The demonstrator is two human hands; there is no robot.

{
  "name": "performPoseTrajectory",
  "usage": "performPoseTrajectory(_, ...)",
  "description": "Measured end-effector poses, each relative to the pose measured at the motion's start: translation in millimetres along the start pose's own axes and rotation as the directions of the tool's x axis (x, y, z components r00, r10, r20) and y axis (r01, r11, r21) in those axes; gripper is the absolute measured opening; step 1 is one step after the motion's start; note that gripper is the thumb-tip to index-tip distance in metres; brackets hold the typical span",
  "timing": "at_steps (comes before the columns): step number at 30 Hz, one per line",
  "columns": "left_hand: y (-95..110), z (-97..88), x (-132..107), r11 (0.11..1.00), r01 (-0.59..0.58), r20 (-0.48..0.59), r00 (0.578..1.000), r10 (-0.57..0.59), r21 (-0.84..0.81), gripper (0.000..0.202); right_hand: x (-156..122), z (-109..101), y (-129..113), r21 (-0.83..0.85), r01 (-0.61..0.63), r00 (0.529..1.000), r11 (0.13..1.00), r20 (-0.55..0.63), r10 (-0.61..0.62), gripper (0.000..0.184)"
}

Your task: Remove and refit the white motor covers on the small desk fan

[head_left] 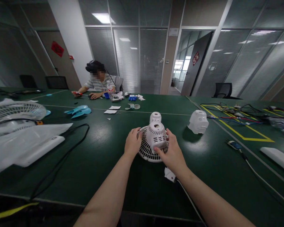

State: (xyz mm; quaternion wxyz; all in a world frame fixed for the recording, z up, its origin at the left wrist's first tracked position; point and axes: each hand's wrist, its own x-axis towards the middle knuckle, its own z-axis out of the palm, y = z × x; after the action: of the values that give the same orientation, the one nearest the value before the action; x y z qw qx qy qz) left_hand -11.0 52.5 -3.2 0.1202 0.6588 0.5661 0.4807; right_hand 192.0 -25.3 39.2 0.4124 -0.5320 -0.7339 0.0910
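A white slatted fan motor housing (157,135) sits over a round white fan grille (146,154) lying on the table in front of me. My left hand (133,142) grips the left rim of the grille, fingers bent over its edge. Around the right side of the housing curls my right hand (172,153), thumb low on its front and fingers behind. Directly behind stands a second white slatted part (155,117); whether it joins the grille is hidden. Under my right wrist lies a small white piece (169,174) with a cable.
Another white housing (198,121) stands to the right. On the left are a large fan grille (19,112), a plastic bag (30,138), a black cable (71,151) and blue fan blades (78,111). Across the green table (97,176), a person (99,82) handles a tool. Wires (236,113) lie at right.
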Motion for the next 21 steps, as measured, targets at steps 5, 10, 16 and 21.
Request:
performPoseTrajectory(5,-13.6,-2.4,7.0,0.991,0.134,0.024,0.991,-0.135,0.029,0.024,-1.6,7.6,-10.9,-0.142,-0.022,0.999,0.99,0.044,0.029,0.098)
performPoseTrajectory(10,-25.0,-5.0,10.6,0.943,0.255,0.072,0.967,-0.245,-0.214,0.027,4.0,-4.7,5.0,-0.158,-0.048,0.996,0.986,0.069,0.06,0.1)
performPoseTrajectory(16,-31.0,-4.8,7.0,0.962,0.255,0.15,0.959,-0.239,-0.1,0.025,2.1,-59.6,53.4,-0.1,-0.096,0.99,0.99,0.094,0.105,0.103)
performPoseTrajectory(21,-25.3,-6.4,2.0,0.974,0.214,0.257,0.94,-0.225,0.069,0.025,-23.6,-119.9,99.0,-0.172,-0.267,0.962,0.948,0.015,0.274,0.103)
